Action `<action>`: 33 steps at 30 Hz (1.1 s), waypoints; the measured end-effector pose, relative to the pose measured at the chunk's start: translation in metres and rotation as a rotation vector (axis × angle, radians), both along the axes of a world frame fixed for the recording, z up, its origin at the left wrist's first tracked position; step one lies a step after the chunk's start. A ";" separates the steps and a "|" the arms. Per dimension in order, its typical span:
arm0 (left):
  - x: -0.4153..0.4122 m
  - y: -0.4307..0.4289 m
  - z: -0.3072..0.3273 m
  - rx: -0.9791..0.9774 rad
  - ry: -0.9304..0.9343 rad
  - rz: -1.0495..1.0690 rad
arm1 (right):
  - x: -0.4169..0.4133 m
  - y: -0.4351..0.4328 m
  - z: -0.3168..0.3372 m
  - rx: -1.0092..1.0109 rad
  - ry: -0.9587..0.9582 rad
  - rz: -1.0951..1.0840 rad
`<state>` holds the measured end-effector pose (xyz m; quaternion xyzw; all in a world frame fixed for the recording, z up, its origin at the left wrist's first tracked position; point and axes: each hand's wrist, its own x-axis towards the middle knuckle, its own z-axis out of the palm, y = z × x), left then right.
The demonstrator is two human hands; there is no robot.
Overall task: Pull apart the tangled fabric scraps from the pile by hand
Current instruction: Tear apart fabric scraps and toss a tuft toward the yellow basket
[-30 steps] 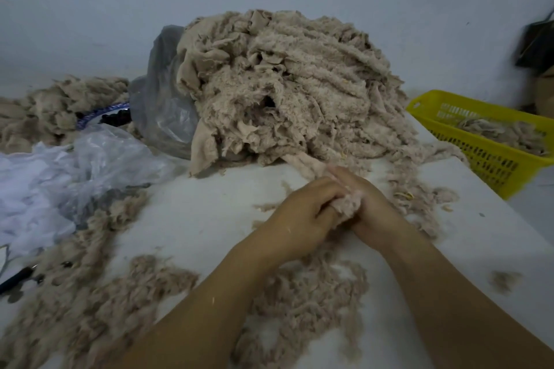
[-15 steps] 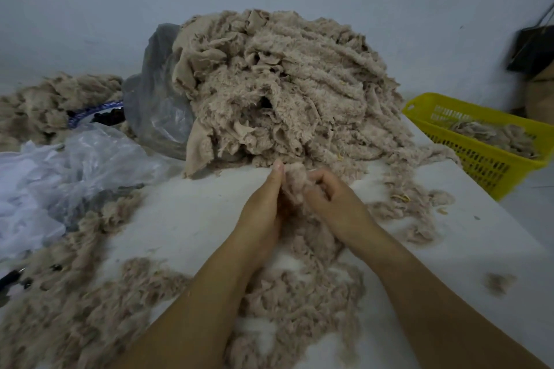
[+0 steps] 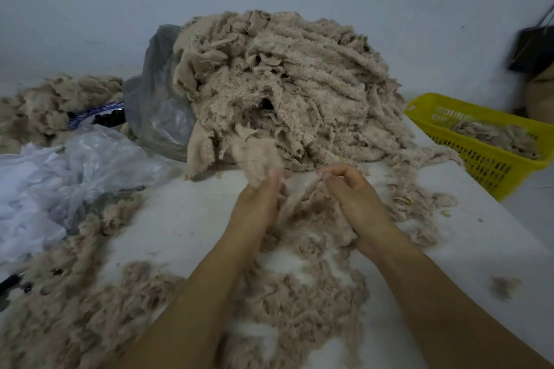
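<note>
Scraps of fluffy tan cloth sat in a big pile (image 3: 284,84) at the back middle of the table (image 3: 180,219). Just in front of it were both hands, close side by side but not touching. The left hand (image 3: 257,207) had its fingers pressed together on a tuft (image 3: 257,159). The tuft stuck up above the fingertips, in front of the bottom of the big pile, and that part was blurry. The right hand (image 3: 353,201) had its fingers curled, and its grip was pinched on the top of a strip (image 3: 308,204) of the same cloth. The strip hung down between the two hands. Below the wrists, more loose scraps (image 3: 299,302) lay spread over the front of the table.

Bare white table lay to the left of the left hand, up to a heap of clear plastic (image 3: 90,165) by the left edge. A grey bag (image 3: 156,93) leaned on the left side of the big pile. To the right of the right hand there was bare table too, as far as the right edge, with one small clump (image 3: 505,287) on it. A yellow basket (image 3: 485,165) with scraps inside stood by the back right corner. Whether it sat on the table could not be told.
</note>
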<state>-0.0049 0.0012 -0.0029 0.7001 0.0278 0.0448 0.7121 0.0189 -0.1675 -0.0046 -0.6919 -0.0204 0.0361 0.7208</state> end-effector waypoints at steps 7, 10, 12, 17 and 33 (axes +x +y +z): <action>0.001 -0.011 -0.006 0.382 -0.052 -0.055 | -0.002 0.005 0.004 0.278 0.030 0.145; 0.004 -0.003 -0.004 0.289 0.065 0.111 | -0.003 0.005 0.002 0.122 0.010 0.154; 0.006 0.002 -0.001 0.145 0.102 0.235 | -0.002 0.005 0.001 0.040 0.011 0.125; 0.003 0.004 -0.005 0.096 0.042 0.250 | -0.001 -0.001 0.003 0.047 0.004 0.066; -0.008 -0.015 -0.004 0.211 -0.104 -0.185 | -0.002 0.010 -0.006 -0.123 -0.245 0.023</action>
